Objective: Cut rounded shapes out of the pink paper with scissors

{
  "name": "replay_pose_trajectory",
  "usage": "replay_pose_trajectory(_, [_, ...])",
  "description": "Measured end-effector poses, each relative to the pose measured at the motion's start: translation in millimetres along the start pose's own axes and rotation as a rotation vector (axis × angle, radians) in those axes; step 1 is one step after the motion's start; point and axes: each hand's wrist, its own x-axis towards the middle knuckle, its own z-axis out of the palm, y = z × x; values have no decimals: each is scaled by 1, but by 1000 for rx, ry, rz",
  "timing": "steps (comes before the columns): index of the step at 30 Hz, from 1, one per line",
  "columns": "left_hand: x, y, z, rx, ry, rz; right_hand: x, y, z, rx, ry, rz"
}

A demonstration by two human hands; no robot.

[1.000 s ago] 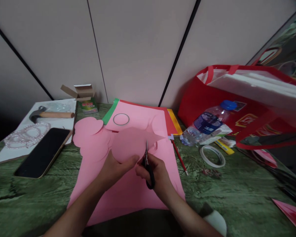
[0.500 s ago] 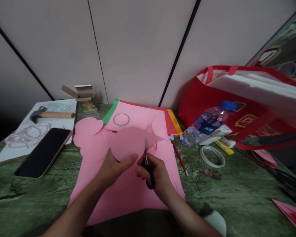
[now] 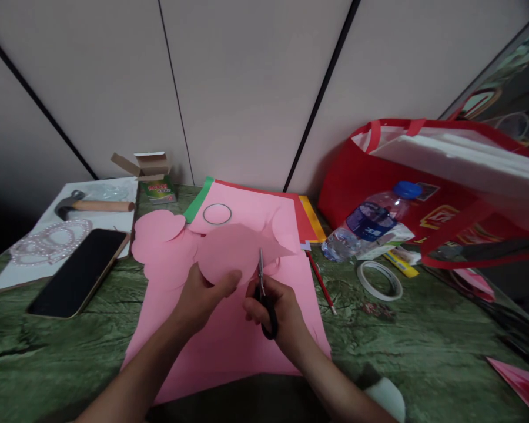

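My left hand (image 3: 205,296) pinches the lower edge of a rounded piece of pink paper (image 3: 229,252), thumb on top and fingers hidden beneath. From the round part a pointed strip sticks out to the right. In my right hand (image 3: 275,305) is a pair of scissors (image 3: 268,311) with black handles, blades pointing up and lying across the paper's right edge. Below both hands lie large pink sheets (image 3: 229,346). Several cut pink paper rounds (image 3: 163,252) are heaped to the left.
A phone (image 3: 77,273), a hammer (image 3: 101,205) and beads (image 3: 48,239) lie at left; an opened small box (image 3: 158,189) stands behind. On the right are a red pencil (image 3: 321,282), tape roll (image 3: 379,280), water bottle (image 3: 370,220) and red bag (image 3: 348,170). A ring (image 3: 217,214) lies on pink paper.
The pink paper has turned slightly, its pointed end dipping a little lower. My left thumb has shifted slightly left, and the scissors stay at the paper's edge.
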Motion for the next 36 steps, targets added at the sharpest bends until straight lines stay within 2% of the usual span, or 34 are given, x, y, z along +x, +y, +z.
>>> replay_pose_trajectory(7, [-3, 10, 5, 116, 84, 31, -1, 1, 2, 27, -21, 16])
replay_pose_trajectory(11, [-7, 14, 9, 131, 27, 30, -1, 4, 1, 33, -50, -16])
replay_pose_trajectory(14, [-8, 18, 9, 133, 49, -16, 0, 9, 1, 28, -50, -17])
replay_pose_trajectory(17, [-9, 22, 10, 125, 7, -57, 1, 13, -1, 12, -45, -32])
replay_pose_trajectory(25, [-10, 24, 14, 102, 28, -35, 4, 20, -5, 7, 16, -104])
replay_pose_trajectory(36, [-9, 29, 13, 85, -46, -17, 3, 18, -5, -30, -21, -94])
